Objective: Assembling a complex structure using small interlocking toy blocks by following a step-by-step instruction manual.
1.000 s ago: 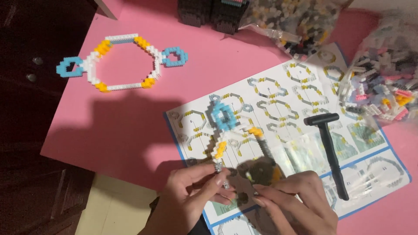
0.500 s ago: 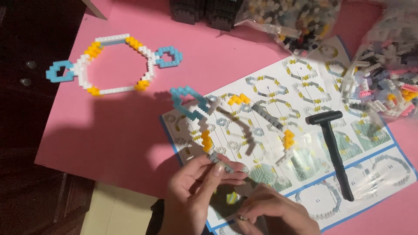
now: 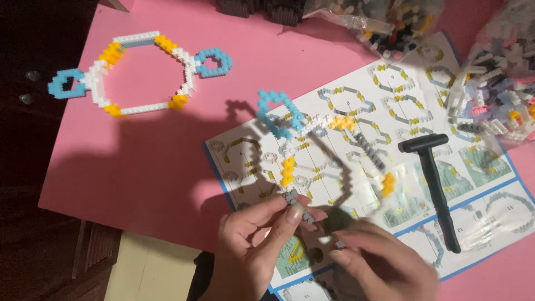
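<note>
The half-built brick ring (image 3: 312, 139) hangs above the instruction sheet (image 3: 479, 184), its lower end pinched in the left hand (image 3: 256, 245) fingers. The right hand (image 3: 379, 262), fingers together on a small piece, seems mid-assembly; joining it calls for careful alignment over the pink tabletop (image 3: 156, 167).

A finished ring of white, yellow and blue plastic bricks (image 3: 139, 72) lies near the pink surface's (image 3: 167, 161) far left corner, clear bags of loose bricks (image 3: 496, 95) along its far right edge.

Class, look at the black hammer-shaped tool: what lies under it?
The black tool lies on the printed instruction sheet, which rests on the pink tabletop. The diagrams directly under its handle are covered.
</note>
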